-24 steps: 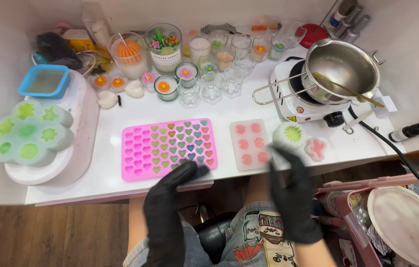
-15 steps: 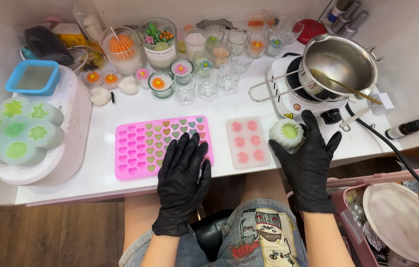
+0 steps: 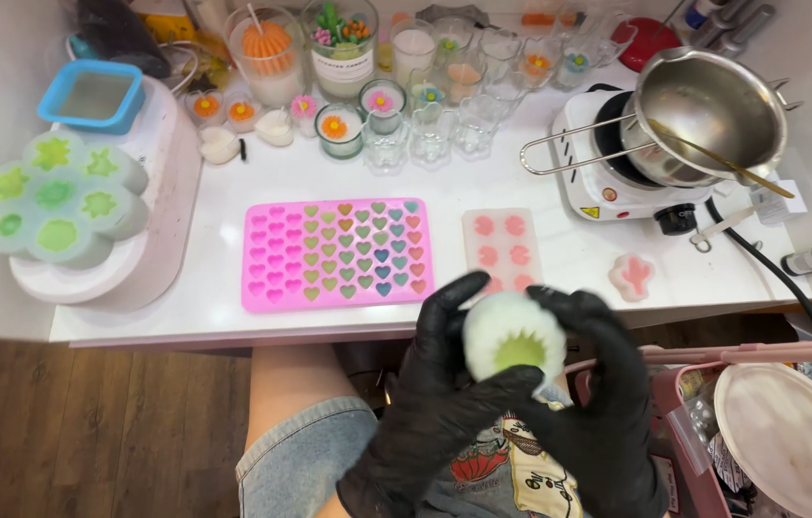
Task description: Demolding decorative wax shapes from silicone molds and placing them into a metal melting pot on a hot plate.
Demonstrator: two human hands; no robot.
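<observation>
While both gloved hands meet low in the frame, the scene reads as follows:

Held thing: a small white round mould [image 3: 513,342] with a green star-shaped filling, lifted off the table and now at lower centre, above the person's lap
Left hand [image 3: 435,403]: black glove, fingers curled round the mould's left side and underside, thumb up by its upper left edge; closed on it
Right hand [image 3: 598,403]: black glove, fingers wrapped over the mould's right side; also closed on it
What has changed: half a second ago the mould sat on the white table [image 3: 233,192] under the right hand alone, while the left hand lay flat on the pink heart tray [image 3: 337,253]; now the left hand is off the tray and both hands cup the mould clear of the table edge
What that means: a two-handed hold on a soft mould, off the surface, looks like the start of pressing or flexing it, though no squeeze shows yet
Tray: centre of the frame, untouched, its hearts filled in several colours
Pale slab mould [image 3: 500,251]: just right of the tray, pink fillings, touched by neither hand
Cactus piece [image 3: 632,275]: right of the slab, alone on the table
Steel pot [image 3: 708,113]: upper right, on the small hotplate [image 3: 598,173], a stirrer across it
Flower mould cluster [image 3: 60,197]: left edge, green fillings, well apart from the hands
</observation>
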